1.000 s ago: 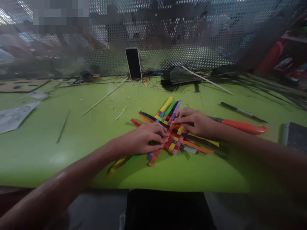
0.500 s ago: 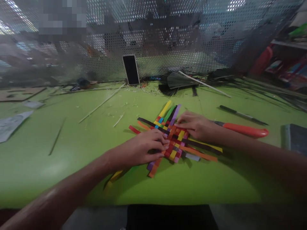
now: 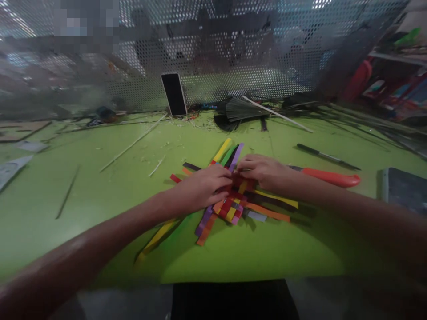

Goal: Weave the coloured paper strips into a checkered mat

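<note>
A mat of woven coloured paper strips [image 3: 233, 205] lies on the green table [image 3: 100, 195], with loose ends of yellow, purple, orange and green sticking out all round. My left hand [image 3: 203, 189] lies on the mat's left part, fingers together and pressed down on the weave. My right hand [image 3: 262, 171] rests on the mat's far right part, fingers stretched flat. The fingertips of both hands nearly meet over the middle of the mat. Neither hand lifts anything that I can make out.
An orange-handled knife [image 3: 330, 177] lies right behind my right wrist, a black pen [image 3: 327, 156] beyond it. A phone [image 3: 174, 94] leans on the perforated screen at the back. A dark bundle of strips [image 3: 240, 113], thin sticks [image 3: 131, 143] and a dark block [image 3: 403, 189] lie around.
My left hand has slid up and right over the weave toward my right hand's fingertips. The camera view has shifted a little; the mat stays in place.
</note>
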`<state>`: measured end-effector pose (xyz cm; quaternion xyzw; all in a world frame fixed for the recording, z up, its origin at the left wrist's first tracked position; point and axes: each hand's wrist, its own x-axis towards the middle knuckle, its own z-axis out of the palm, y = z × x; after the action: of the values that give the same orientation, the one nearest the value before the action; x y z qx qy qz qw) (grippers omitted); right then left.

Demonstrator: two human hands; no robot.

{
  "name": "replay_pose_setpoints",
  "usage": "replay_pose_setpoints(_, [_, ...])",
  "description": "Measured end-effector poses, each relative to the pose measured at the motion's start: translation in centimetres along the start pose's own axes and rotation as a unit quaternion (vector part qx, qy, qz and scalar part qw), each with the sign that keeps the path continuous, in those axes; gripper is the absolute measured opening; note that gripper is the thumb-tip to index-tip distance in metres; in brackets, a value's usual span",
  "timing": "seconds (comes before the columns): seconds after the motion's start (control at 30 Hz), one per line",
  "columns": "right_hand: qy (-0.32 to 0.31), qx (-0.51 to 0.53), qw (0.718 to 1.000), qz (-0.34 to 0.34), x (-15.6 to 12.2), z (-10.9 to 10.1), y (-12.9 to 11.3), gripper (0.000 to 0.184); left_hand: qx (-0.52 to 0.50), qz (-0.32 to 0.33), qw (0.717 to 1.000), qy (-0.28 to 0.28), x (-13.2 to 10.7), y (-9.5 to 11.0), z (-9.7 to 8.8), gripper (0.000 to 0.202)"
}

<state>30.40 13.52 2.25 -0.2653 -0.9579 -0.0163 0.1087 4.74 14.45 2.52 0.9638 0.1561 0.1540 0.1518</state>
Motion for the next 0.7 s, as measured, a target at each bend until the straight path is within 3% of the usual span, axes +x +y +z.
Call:
replay_pose_setpoints(0.13, [0.068, 0.058, 0.994, 0.066, -0.6, 1.0, 0.6, 0.047, 0.014, 0.029, 0.999, 0.033, 0.3, -0.8, 1.7, 0.023])
replay_pose_setpoints(0.27, [0.117, 0.113, 0.981, 0.105, -1.0, 1.4, 1.1, 0.045, 0.016, 0.019, 0.999, 0.041, -0.2, -0.9, 2.2, 0.024])
replay_pose_setpoints(0.57, [-0.01, -0.059, 0.998, 0.033, -0.6, -0.2, -1.0, 0.037, 0.074, 0.002, 0.997, 0.021, -0.3, -0.5, 2.2, 0.024])
replay_pose_setpoints(0.7, [0.007, -0.071, 0.997, 0.003, -0.6, 0.1, -0.9, 0.034, 0.075, 0.024, 0.997, 0.023, -0.2, -0.4, 2.3, 0.03])
